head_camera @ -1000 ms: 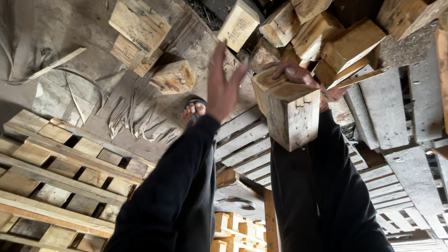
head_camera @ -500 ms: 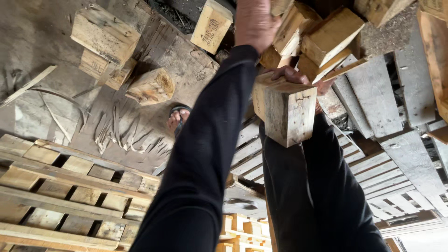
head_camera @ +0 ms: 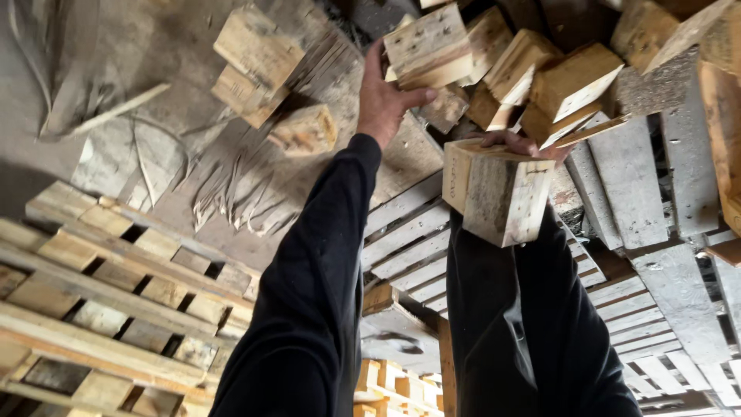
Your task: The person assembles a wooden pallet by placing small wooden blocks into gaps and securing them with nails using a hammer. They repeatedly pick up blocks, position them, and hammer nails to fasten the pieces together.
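My left hand [head_camera: 384, 99] reaches far forward and grips a pale wooden block [head_camera: 429, 46] at the near edge of a heap of cut blocks [head_camera: 556, 73]. A second, larger wooden block [head_camera: 498, 191] is held closer to me by my right hand [head_camera: 509, 143], whose fingers show over its top edge. Both arms wear dark sleeves.
Wooden pallets lie at the left [head_camera: 100, 278] and under the arms to the right [head_camera: 617, 255]. Loose blocks [head_camera: 258, 62] and a smaller one [head_camera: 305, 130] rest on the dusty floor among wood splinters [head_camera: 231, 193]. More pallet pieces [head_camera: 394, 382] show at the bottom.
My left hand has stretched forward from open above the floor to the heap and closed on a block. My right hand has kept its block almost still.
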`<state>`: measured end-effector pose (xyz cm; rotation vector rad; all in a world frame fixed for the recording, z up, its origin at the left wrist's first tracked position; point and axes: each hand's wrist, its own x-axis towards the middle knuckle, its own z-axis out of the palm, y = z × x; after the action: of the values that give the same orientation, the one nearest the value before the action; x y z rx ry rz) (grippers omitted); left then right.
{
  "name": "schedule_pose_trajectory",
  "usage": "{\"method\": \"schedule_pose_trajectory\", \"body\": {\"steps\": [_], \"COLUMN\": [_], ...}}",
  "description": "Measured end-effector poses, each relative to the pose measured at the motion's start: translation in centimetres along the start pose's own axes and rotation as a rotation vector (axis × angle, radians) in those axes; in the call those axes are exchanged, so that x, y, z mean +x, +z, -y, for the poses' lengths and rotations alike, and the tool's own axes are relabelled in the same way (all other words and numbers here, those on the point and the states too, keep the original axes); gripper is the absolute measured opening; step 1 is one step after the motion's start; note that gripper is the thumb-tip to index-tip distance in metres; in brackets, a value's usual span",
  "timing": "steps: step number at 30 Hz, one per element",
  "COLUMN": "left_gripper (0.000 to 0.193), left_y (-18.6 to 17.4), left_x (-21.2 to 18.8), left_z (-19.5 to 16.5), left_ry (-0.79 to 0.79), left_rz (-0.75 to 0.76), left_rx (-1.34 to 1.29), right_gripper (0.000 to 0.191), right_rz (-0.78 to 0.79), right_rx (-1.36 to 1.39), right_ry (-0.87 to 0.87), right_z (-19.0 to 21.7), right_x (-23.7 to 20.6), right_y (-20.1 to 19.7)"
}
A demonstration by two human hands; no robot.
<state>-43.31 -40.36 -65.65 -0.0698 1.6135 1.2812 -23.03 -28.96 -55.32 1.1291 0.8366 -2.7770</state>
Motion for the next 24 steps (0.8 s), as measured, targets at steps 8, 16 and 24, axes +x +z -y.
{"method": "schedule_pose_trajectory", "body": {"steps": [8, 16, 24], "left_gripper": [0.094, 0.104, 0.114], "left_y": [-5.8, -16.7, -26.3], "left_x": [-3.7, -4.8, -1.6], "left_z": [0.4, 0.8, 4.7], "left_ry": [-0.033, -0.045, 0.099], "left_rz": [-0.139, -0.866, -0.454], "left_rx": [1.112, 0.72, 0.312], "right_gripper": [0.045, 0.046, 0.048], "right_rz": [0.002, 0.039, 0.074], "right_rx": [-0.024, -0.033, -0.028], "right_ry": [0.054, 0.159, 0.234], "right_z": [-0.8, -1.9, -5.0], "right_x": [-0.4, 2.2, 6.9], "right_y": [3.4, 7.9, 11.0]}}
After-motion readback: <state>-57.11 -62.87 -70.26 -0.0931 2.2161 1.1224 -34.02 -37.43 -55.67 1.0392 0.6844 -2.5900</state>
